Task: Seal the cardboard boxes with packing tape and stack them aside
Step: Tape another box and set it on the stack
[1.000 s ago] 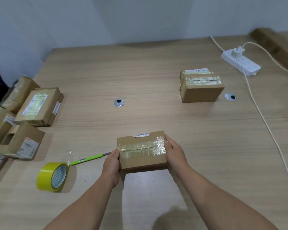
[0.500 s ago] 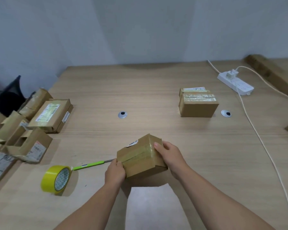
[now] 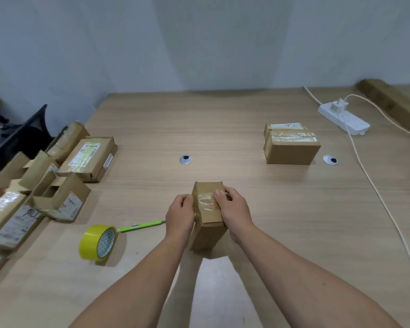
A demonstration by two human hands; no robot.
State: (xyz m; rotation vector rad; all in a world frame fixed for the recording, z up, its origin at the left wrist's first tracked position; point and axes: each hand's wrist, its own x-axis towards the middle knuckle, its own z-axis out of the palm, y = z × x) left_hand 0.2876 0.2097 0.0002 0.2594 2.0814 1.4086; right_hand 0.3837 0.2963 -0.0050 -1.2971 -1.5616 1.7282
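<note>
- Clock bearings taken from the held box.
- Pile (image 3: 14,209) of cardboard boxes, 9 to 10 o'clock, along the table (image 3: 223,119) left edge; several carry labels.
- Open box (image 3: 62,200), 9 o'clock, at the pile's inner edge, flaps up.
- Tape (image 3: 98,242), yellow roll on its rim, between 8 and 9 o'clock, well apart from the hands.
- Green tool (image 3: 141,226), 9 o'clock, flat on the table between tape and left hand; metal tip just beside that hand.
- Left hand (image 3: 180,215): fingers curled, gripping the box's left edge.
- Box (image 3: 207,216): between both hands at near centre, tilted on end, taped face towards the camera. Cannot tell if its lower end touches the table.
- Right hand (image 3: 233,211): thumb on the taped face, fingers wrapped round the right side.
- Grommet (image 3: 185,159), 11 o'clock.
- Sealed box (image 3: 291,145), 2 o'clock, flat on the table, tape across its top.
- Power strip (image 3: 343,118), 2 o'clock, farther out; white cable (image 3: 376,197) runs down the right side.
</note>
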